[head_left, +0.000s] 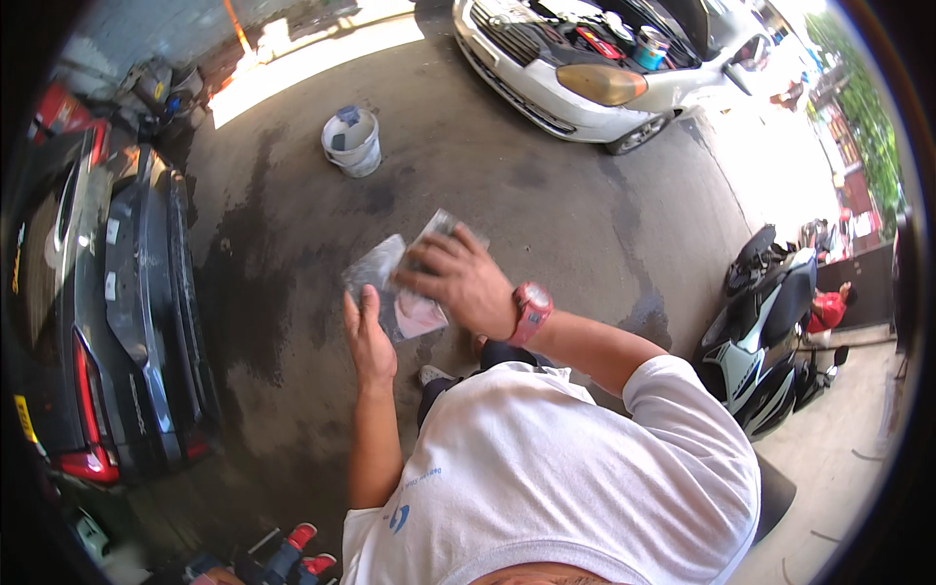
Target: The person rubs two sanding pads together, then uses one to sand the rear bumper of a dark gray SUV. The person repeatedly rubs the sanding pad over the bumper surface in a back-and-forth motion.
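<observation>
My left hand (370, 338) grips a flat grey plate (378, 261) from its left side, thumb up along the edge. A smear of pale pink paste (419, 316) lies on the plate's near right part. Over the plate's right side is my right hand (456, 278), palm down and blurred by motion, with a red watch on the wrist. Its bent fingers hold a thin, flat grey piece (441, 222) that sticks out beyond them. Where this piece meets the plate is hidden under the fingers.
A white bucket (352, 146) stands on the stained concrete floor ahead. At the left is a dark car (146, 322); a white car (609, 83) with its bonnet up is at the far right. A scooter (765, 327) and a person in red (829, 308) are at the right.
</observation>
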Demonstrator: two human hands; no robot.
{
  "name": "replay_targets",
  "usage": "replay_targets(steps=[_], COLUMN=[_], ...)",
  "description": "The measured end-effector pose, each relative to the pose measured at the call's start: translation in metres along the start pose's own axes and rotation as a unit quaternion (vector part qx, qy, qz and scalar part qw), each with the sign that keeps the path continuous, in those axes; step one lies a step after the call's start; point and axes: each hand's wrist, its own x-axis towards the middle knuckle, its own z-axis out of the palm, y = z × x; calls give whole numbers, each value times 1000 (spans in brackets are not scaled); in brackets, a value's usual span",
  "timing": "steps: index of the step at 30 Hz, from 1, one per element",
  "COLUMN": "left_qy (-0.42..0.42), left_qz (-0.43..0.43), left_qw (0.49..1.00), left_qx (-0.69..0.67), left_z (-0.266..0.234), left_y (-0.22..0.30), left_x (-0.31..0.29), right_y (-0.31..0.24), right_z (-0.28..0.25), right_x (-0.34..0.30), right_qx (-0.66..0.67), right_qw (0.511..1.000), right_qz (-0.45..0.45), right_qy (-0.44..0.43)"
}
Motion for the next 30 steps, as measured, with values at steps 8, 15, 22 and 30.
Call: replay_targets(steps=[8, 15, 22, 30], left_qy=[177, -131, -170, -230], left_qz=[-12, -110, -110, -94], left_qw=[983, 977, 978, 969], left_qx=[-48, -128, -45, -8], left_z=[72, 227, 388, 506], left_y=[-38, -78, -142, -174], left_x=[10, 10, -21, -21], right_y=[42, 136, 267, 290], right_z=[-49, -115, -194, -265], right_x=[-84, -166, -292, -334], right_qx=[52, 205, -73, 44], right_qw=[997, 973, 962, 952], right_qz=[-38, 108, 253, 301], right_qy=[-37, 10, 69, 42])
